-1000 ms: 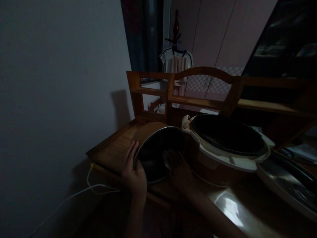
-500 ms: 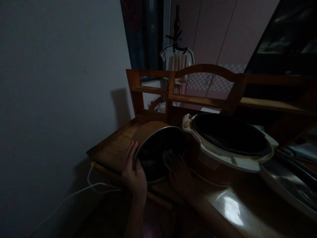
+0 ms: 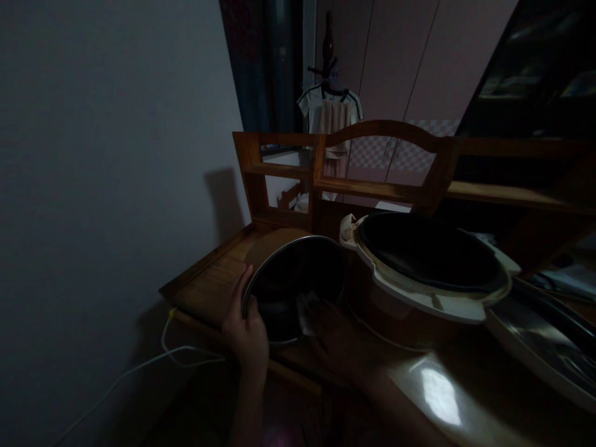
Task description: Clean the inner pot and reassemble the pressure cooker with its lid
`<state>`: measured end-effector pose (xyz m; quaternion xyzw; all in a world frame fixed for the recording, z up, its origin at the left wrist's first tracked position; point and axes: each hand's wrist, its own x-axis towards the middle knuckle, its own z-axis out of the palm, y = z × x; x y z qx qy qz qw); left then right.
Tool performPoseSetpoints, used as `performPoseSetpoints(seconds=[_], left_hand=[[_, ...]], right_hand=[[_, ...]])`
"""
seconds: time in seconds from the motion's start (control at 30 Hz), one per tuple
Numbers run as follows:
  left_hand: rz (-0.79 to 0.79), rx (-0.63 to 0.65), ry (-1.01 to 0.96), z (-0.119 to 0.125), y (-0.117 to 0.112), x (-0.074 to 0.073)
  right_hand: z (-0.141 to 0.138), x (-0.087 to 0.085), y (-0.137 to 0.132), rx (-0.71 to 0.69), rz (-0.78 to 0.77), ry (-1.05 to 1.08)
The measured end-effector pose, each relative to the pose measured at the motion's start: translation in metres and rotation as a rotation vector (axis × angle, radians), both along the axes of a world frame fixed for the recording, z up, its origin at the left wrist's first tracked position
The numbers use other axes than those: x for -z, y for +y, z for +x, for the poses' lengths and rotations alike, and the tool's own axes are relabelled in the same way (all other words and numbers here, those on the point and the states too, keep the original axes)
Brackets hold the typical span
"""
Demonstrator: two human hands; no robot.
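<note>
A round pot (image 3: 279,247) with a dark inside and a silvery rim leans on the wooden desk, its mouth tilted toward me. My left hand (image 3: 246,323) grips the pot's left rim, thumb at the front and fingers along the outside. At the lower right of the pot's mouth, my right hand (image 3: 333,335) presses a pale cloth or tissue (image 3: 306,313) to the inner side. That hand is in shadow, so its fingers show only dimly. Just right of the pot stands the body of a large cooker (image 3: 414,304) with a dark opening and a pale rim.
On the right lies a large lid-like thing (image 3: 544,347) with a dark handle. A wooden shelf rack (image 3: 372,186) runs along the desk's back. A white cord (image 3: 186,349) hangs at the desk's left corner beside the wall (image 3: 116,155). Clothes (image 3: 333,115) hang behind.
My right hand has moved the pale cloth or tissue slightly left and down, toward the pot's lower rim. My left hand keeps its hold; the whole view has shifted slightly.
</note>
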<state>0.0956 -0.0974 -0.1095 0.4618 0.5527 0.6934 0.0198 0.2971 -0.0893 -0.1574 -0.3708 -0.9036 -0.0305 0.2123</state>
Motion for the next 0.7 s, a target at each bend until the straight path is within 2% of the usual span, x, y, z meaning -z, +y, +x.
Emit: performPoseSetpoints(seconds=[0.17,0.4,0.7], left_hand=[[-0.020,-0.094,-0.066,-0.013,0.008,0.008],[-0.011,-0.142,-0.132,-0.022,0.007,0.021],[-0.035,-0.174,-0.116,-0.014,0.004,0.017]], right_hand=[[0.000,0.001,0.000,-0.086,-0.002,-0.034],[-0.004,0.009,0.000,-0.086,0.018,-0.060],[-0.002,0.020,0.004,-0.111,0.045,-0.074]])
